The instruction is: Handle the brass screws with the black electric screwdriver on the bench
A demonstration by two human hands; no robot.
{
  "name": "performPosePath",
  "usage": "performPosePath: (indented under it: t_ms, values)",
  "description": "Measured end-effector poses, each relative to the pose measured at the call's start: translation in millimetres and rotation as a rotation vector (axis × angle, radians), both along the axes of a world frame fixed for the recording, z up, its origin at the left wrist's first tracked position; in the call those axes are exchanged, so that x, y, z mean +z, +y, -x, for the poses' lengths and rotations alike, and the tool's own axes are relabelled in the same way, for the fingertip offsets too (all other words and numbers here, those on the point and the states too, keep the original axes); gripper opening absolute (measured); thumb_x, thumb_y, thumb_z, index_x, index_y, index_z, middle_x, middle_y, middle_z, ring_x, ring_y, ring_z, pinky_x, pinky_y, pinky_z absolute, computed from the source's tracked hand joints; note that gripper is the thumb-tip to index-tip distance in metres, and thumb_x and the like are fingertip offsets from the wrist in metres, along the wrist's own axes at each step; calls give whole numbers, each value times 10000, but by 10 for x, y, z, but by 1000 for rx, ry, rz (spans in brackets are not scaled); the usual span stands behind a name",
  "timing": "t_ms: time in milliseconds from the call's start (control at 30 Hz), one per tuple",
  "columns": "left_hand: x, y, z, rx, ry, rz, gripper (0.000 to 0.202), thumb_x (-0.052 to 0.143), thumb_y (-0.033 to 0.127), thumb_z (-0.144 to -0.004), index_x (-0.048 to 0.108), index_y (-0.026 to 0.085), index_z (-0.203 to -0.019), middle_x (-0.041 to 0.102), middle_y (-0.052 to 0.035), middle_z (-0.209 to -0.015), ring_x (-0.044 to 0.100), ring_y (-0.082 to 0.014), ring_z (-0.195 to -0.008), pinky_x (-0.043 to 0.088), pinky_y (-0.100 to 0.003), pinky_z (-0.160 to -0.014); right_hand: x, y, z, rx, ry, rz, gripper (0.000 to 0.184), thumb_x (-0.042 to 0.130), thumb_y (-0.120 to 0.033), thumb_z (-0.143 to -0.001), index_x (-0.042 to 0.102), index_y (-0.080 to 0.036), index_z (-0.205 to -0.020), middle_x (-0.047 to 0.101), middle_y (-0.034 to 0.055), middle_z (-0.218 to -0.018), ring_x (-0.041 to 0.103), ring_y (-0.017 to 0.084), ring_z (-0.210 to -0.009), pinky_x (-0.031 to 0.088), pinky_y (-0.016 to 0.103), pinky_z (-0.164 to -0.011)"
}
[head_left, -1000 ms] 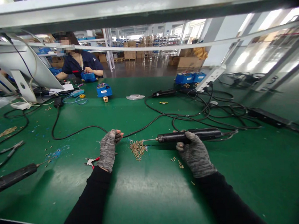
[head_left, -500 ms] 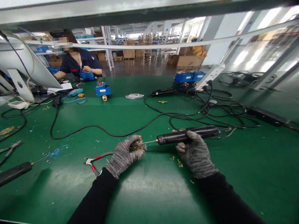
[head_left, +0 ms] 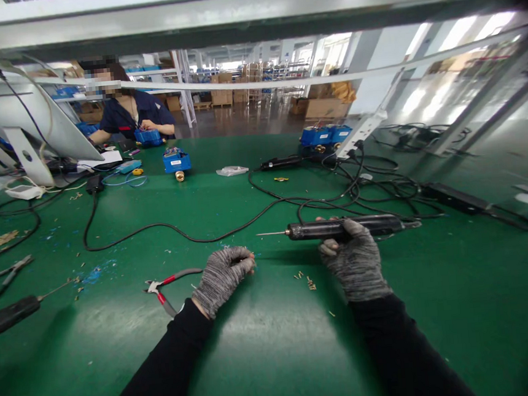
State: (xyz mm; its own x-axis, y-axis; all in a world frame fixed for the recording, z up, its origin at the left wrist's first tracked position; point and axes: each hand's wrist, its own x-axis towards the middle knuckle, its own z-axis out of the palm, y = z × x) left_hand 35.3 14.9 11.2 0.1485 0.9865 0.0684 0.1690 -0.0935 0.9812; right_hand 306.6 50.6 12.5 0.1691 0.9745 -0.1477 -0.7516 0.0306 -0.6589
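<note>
Both my hands wear grey knitted gloves. My right hand (head_left: 355, 261) is wrapped round a black electric screwdriver (head_left: 340, 227), held level above the green table with its thin bit pointing left. My left hand (head_left: 222, 274) is closed in a fist over the place where the small pile of brass screws lay; the pile is hidden under the glove. A few loose screws (head_left: 308, 280) lie between my hands. Red-handled pliers (head_left: 163, 287) rest just left of my left hand.
Black cables (head_left: 230, 229) loop across the green table (head_left: 267, 339). A second screwdriver (head_left: 6, 316) lies at the left edge, with pliers (head_left: 3, 279) behind it. Blue valve boxes (head_left: 176, 161) (head_left: 325, 134) stand at the back. A person (head_left: 130, 114) works opposite beside a monitor (head_left: 21, 120).
My left hand slid right onto the screw pile and closed over it. My right hand lifted the screwdriver slightly and drew it to the right, away from the pile.
</note>
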Motion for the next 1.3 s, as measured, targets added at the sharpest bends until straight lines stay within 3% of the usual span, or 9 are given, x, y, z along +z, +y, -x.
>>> performPosePath:
  t_ms: [133, 300, 400, 567, 700, 833, 933, 1067, 1300]
  values:
    - [-64, -68, -423, -206, 208, -88, 156, 669, 232, -779, 757, 157, -884, 761, -60, -871, 689, -202, -850, 541, -326, -812, 62, -9, -122, -84, 33, -32, 160, 669, -274, -757, 531, -221, -818, 722, 59, -966, 502, 76, -430, 459, 196, -354]
    - [-263, -41, -857, -218, 350, -101, 201, 662, 196, -776, 758, 157, -948, 769, -64, -913, 691, -211, -874, 539, -350, -872, 77, 17, -74, -142, 67, 31, 146, 632, -232, -756, 505, -224, -826, 702, 34, -860, 485, 75, -421, 418, 172, -337]
    - [-313, -2, -883, -214, 309, -103, 221, 672, 216, -782, 748, 166, -983, 768, -58, -944, 695, -206, -901, 542, -348, -892, 85, 30, -46, -140, 87, 28, 123, 615, -220, -779, 500, -222, -821, 699, 39, -841, 485, 77, -425, 417, 171, -342]
    - [-205, -109, -746, -208, 306, -193, 321, 657, 357, -838, 711, 191, -1108, 732, -84, -1127, 661, -225, -1075, 509, -394, -1002, 129, 12, -88, -128, 110, 15, 105, 603, -219, -809, 499, -222, -811, 708, 59, -836, 489, 81, -429, 414, 169, -340]
    - [-179, -439, -791, -351, 532, -370, 799, 686, 618, -759, 523, 183, -1408, 502, -162, -1480, 410, -340, -1407, 229, -571, -1205, 158, 4, -145, -152, 120, 8, 100, 591, -222, -817, 493, -228, -801, 709, 39, -813, 484, 81, -421, 407, 164, -326]
    - [-273, -703, -957, -543, 755, -334, 1186, 590, 846, -649, 243, 172, -1561, 139, -200, -1633, 77, -423, -1512, -7, -689, -1176, 148, 4, -172, -176, 111, -9, 114, 602, -228, -808, 489, -228, -799, 718, 36, -834, 495, 78, -429, 416, 159, -335]
    - [-321, -686, -1086, -527, 799, -302, 1170, 483, 872, -698, 185, 153, -1571, 61, -206, -1635, 7, -404, -1517, -32, -676, -1178, 140, 3, -174, -179, 105, -22, 145, 631, -247, -786, 489, -231, -809, 717, 30, -861, 492, 74, -435, 417, 154, -341]
    - [-363, -495, -1283, -416, 837, -287, 1031, 395, 806, -812, 236, 114, -1559, 127, -222, -1628, 41, -408, -1516, -2, -658, -1194, 126, 0, -218, -161, 89, -11, 197, 666, -233, -723, 483, -234, -798, 715, 45, -889, 490, 87, -442, 427, 183, -342]
    - [-592, -56, -1592, -306, 817, -482, 663, 359, 525, -961, 451, 82, -1446, 408, -207, -1534, 336, -381, -1441, 216, -563, -1214, -18, 94, -375, -147, 152, -11, 147, 645, -174, -734, 515, -227, -781, 699, 79, -970, 498, 99, -502, 467, 213, -386]
